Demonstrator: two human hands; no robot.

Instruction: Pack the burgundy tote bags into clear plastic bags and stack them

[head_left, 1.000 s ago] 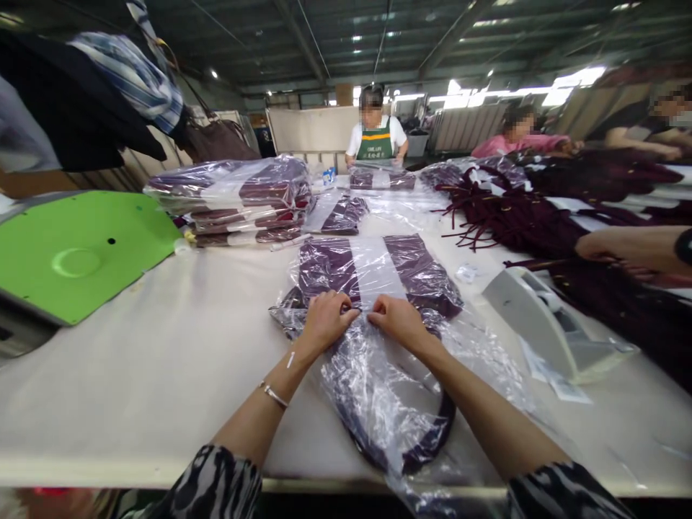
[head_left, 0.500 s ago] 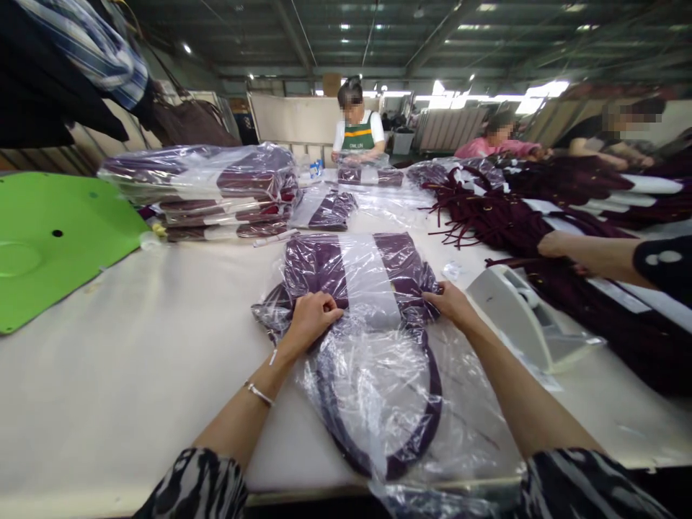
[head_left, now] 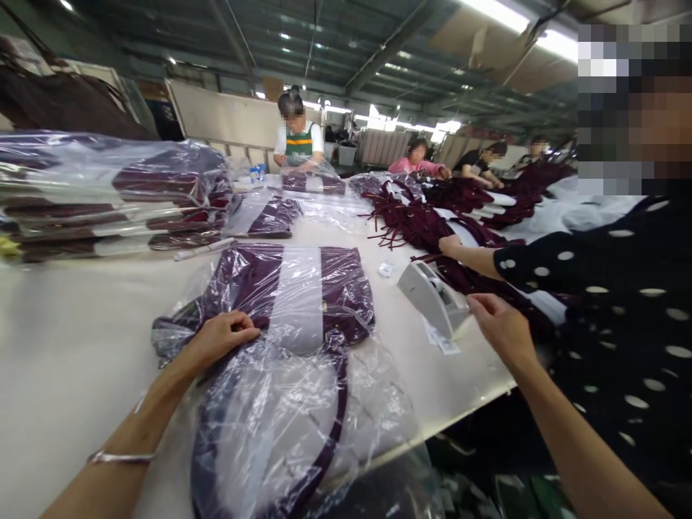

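A dark purple bag [head_left: 346, 288] with a pale band round its middle lies on the table inside a clear plastic cover [head_left: 373, 389]. Its long handle loops toward the near edge under the plastic. My left hand [head_left: 227, 337] rests at the bag's lower left, fingers closed on the plastic cover. Off to the right, my right hand [head_left: 500, 324] is at the end of a grey tape dispenser [head_left: 432, 299], thumb and fingers pinched together; whatever is between them is too small to make out.
Wrapped bags are stacked [head_left: 162, 187] at the left, with another wrapped bag [head_left: 270, 215] beside them. Unwrapped purple bags [head_left: 427, 223] lie at the back right. A person in a dotted top [head_left: 621, 324] stands close at right, one hand on those bags. Several people work farther back.
The view has turned to the right. My right hand has let go of the bag's right side and moved right to the dispenser. My left hand has stayed on the bag's cover.
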